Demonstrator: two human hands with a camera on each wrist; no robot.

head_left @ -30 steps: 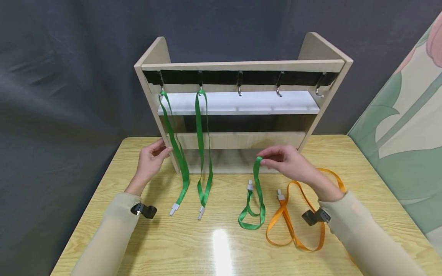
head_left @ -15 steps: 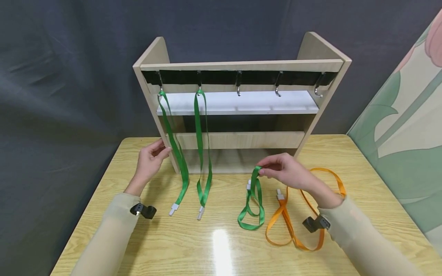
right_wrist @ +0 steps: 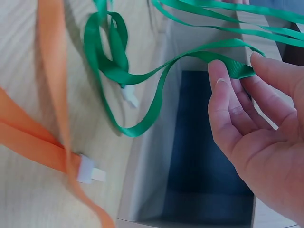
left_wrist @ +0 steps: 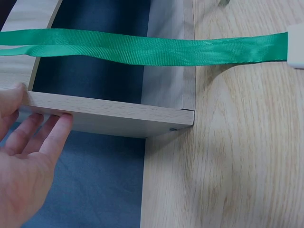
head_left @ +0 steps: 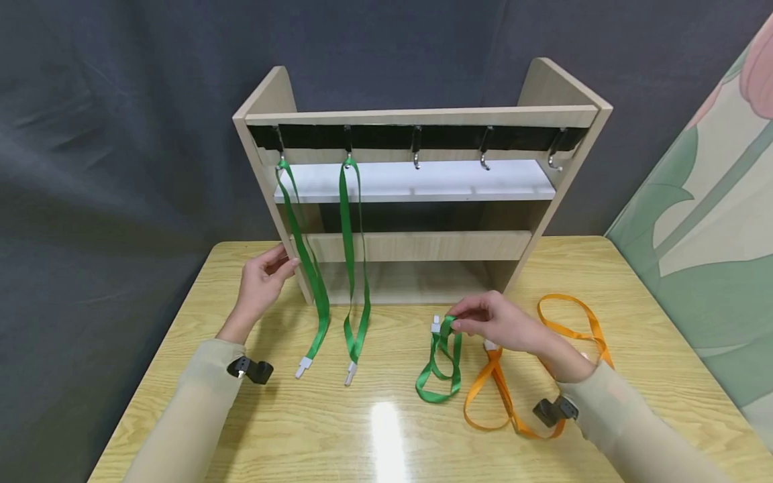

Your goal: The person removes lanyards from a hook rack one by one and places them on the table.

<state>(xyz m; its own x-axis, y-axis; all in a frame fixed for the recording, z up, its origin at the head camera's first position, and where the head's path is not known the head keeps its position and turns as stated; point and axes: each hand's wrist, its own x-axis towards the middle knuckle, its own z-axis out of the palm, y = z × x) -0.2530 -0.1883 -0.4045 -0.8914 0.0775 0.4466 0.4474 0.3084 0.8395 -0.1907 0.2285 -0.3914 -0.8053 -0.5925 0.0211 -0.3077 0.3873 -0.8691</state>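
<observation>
My right hand [head_left: 498,323] pinches the strap of a green lanyard [right_wrist: 142,76] between thumb and fingers, low over the table. The rest of that lanyard lies looped on the tabletop, its white clip [head_left: 435,325] beside the hand. At the left, my left hand [head_left: 261,285] grips the front edge of the wooden rack's side panel [left_wrist: 109,105], thumb on one face and fingers on the other. Two more green lanyards, one at the far left [head_left: 311,268] and its neighbour [head_left: 349,228], hang from the rack's hooks with clips down.
An orange lanyard [head_left: 502,389] lies on the table [head_left: 302,436], partly under the right forearm. Three bare hooks, including a middle hook [head_left: 417,161], line the black strip [head_left: 453,137] of the rack. A dark curtain [head_left: 121,134] stands behind.
My right hand has come down toward the table and slightly nearer with the pinched green strap, which now hangs slacker. The left hand has stayed on the rack's side panel.
</observation>
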